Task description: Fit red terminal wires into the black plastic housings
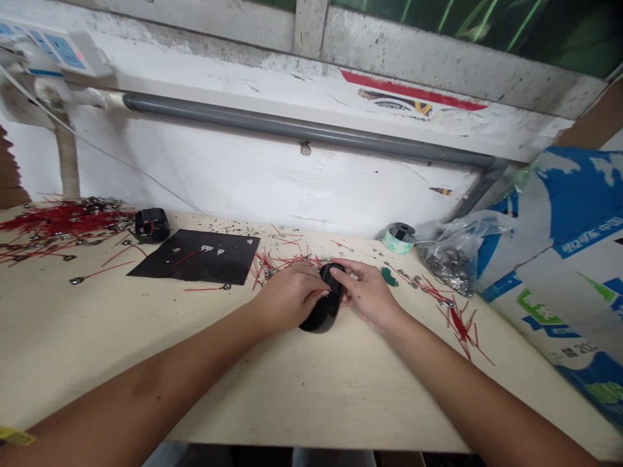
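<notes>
Doing close, fine work

Pale wooden tabletop point(233, 389) spans the view. Flat black rectangular sheet point(160, 263) at left. Right hand point(367, 292) gripping a glossy black, elongated, rounded casing point(321, 319) over mid-table, between both hands. Left hand point(292, 292) closed in a pinch against the casing; anything between its fingertips too small to tell. Thin red wires point(459, 324) bunched to the right. Step in hand, I judge: fingertip work on the casing. Next move probably calls for steady support, precise pinch.
</notes>
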The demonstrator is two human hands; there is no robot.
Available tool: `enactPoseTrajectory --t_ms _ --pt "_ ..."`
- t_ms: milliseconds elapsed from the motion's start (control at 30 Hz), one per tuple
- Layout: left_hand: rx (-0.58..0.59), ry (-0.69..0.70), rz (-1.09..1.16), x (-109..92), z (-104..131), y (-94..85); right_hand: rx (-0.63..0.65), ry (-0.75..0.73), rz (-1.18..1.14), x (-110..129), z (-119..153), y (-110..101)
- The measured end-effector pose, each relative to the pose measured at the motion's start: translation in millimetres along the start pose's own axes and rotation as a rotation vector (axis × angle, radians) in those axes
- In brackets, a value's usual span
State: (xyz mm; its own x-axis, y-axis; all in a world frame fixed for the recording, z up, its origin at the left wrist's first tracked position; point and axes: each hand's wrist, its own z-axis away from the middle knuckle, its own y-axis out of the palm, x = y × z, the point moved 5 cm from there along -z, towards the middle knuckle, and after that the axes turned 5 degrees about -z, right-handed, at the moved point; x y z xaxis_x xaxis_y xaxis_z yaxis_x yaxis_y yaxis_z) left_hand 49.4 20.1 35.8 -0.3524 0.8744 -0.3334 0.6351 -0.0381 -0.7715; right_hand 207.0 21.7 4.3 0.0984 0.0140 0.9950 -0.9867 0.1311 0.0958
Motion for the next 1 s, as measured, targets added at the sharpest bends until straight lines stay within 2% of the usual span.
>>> enactPoseTrajectory --t_ms 167,367,633,767,900,1000 --pt "-0.022 -0.101 0.087 3.1 0.9 -2.2 0.027 0.061 -0.071 -6.2 -4.2 -1.2" --pt "-0.010 -0.198 0.163 9.2 0.1 -6.4 -0.003 0.099 -0.117 -9.4 -7.7 -5.2" --pt "0.117 -0.376 0.153 21.7 1.5 1.5 -0.020 0.050 -0.084 -9.3 -7.8 -3.9" --pt "0.043 -0.309 0.138 19.8 0.5 -2.0 -0.030 0.013 -0.059 -8.2 -7.2 -5.5" --pt "-0.103 -0.146 0.082 12.1 -0.5 -9.5 -0.031 -0.008 -0.050 -4.0 -3.7 -2.1" --pt "-0.142 -0.060 0.020 6.6 -0.8 -11.7 -0.023 -0.006 -0.054 -1.1 -0.4 1.5"
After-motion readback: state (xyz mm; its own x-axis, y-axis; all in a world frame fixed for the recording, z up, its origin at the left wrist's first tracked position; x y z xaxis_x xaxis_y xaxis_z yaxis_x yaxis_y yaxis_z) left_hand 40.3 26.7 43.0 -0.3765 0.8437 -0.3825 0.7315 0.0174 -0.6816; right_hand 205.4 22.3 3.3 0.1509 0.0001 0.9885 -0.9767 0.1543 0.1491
